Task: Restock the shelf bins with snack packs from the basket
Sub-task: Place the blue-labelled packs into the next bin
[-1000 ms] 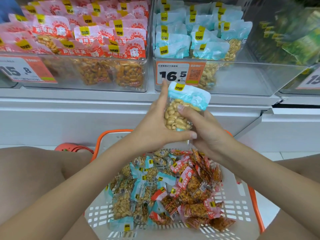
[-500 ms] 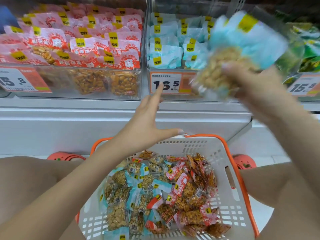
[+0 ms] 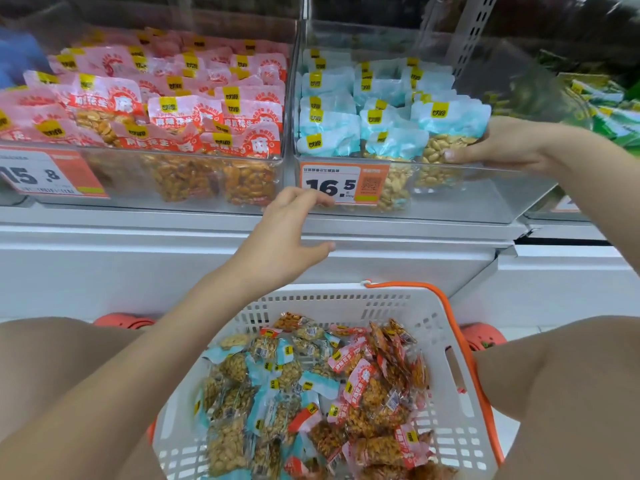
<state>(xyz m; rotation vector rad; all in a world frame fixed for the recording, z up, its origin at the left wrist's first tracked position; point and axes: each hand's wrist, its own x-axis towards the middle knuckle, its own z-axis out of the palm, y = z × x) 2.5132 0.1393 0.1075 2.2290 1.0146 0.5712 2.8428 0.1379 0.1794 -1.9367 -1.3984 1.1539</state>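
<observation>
My right hand (image 3: 502,148) grips a blue peanut pack (image 3: 448,128) and holds it upright inside the clear bin of blue packs (image 3: 491,199), at the right end of the front row. My left hand (image 3: 287,237) hovers empty, fingers loosely curled, in front of the shelf just below the 16.5 price tag (image 3: 341,183). The white basket (image 3: 440,327) with orange handles sits between my knees, holding several blue and red snack packs (image 3: 311,393).
A clear bin of red packs (image 3: 166,116) with a 15.8 tag stands to the left. Green packs (image 3: 609,112) fill the bin on the right. The white shelf ledge (image 3: 138,237) runs across below the bins.
My right hand carried the blue pack up from above the basket and into the blue bin. My left hand let go of it and stayed by the price tag.
</observation>
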